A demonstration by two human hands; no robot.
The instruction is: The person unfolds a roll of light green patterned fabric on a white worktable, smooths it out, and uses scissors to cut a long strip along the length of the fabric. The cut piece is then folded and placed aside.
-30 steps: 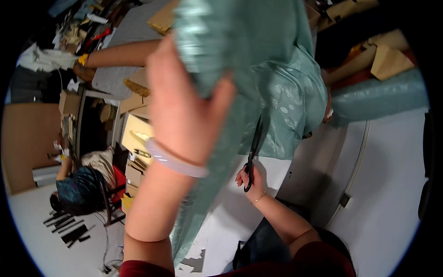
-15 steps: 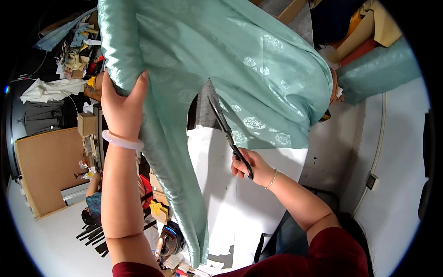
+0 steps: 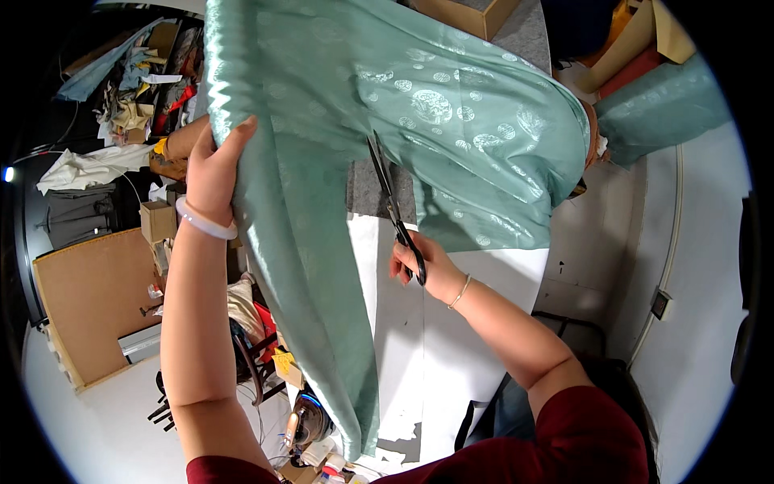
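1. With left hand (image 3: 211, 181), clasping the raised green fabric (image 3: 322, 145), spread partly over a white surface (image 3: 451, 363)
2. In right hand (image 3: 433, 264), holding black scissors (image 3: 393, 206) with curled fingers, with blades slightly parted at the fork in the fabric
3. Could snag or veer there through slack or uneven tension
4. Unable to see most left fingers or the fabric's top edge; hard to tell blade contact

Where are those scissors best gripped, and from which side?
Best by the handle loops, probably from the lower right, as the right hand does: the scissors' loops point down toward the person, while the blades point away into the green fabric.
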